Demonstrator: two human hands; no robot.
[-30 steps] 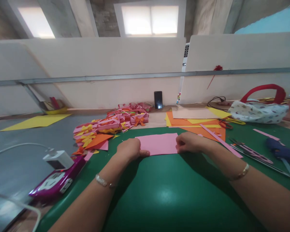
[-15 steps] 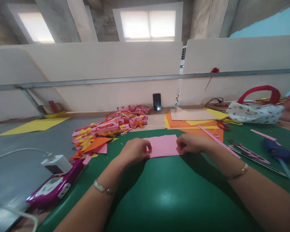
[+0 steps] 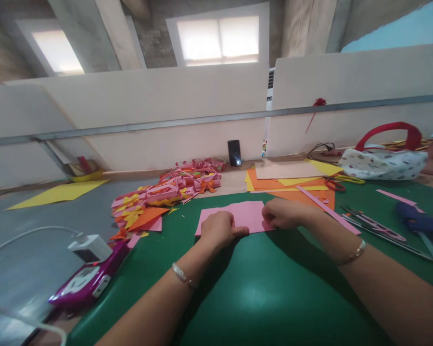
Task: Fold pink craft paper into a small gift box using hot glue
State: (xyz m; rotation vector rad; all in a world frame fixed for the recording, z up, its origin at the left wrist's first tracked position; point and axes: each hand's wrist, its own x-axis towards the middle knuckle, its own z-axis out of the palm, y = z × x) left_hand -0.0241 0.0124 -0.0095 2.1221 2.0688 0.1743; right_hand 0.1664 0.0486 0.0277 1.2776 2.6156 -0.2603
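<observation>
A folded sheet of pink paper (image 3: 250,214) lies on the green mat (image 3: 260,288) in front of me. My left hand (image 3: 220,228) presses on its left half, fingers curled and thumb stretched along the near edge. At the paper's right end, my right hand (image 3: 274,214) keeps its fingers pinched together on the edge. Both fingertip contacts are partly hidden behind the hands.
Left are a heap of pink, orange and yellow paper bows (image 3: 159,192) and a purple power strip (image 3: 90,276) with a white charger. Paper sheets (image 3: 288,170), scissors (image 3: 335,182), tweezers (image 3: 375,226) and a blue glue gun (image 3: 418,218) lie right. A phone (image 3: 234,153) leans behind.
My left hand has moved right from the paper's left end toward its middle, thumb now extended along the near edge. The paper's left part is uncovered. My right hand stays at the right end.
</observation>
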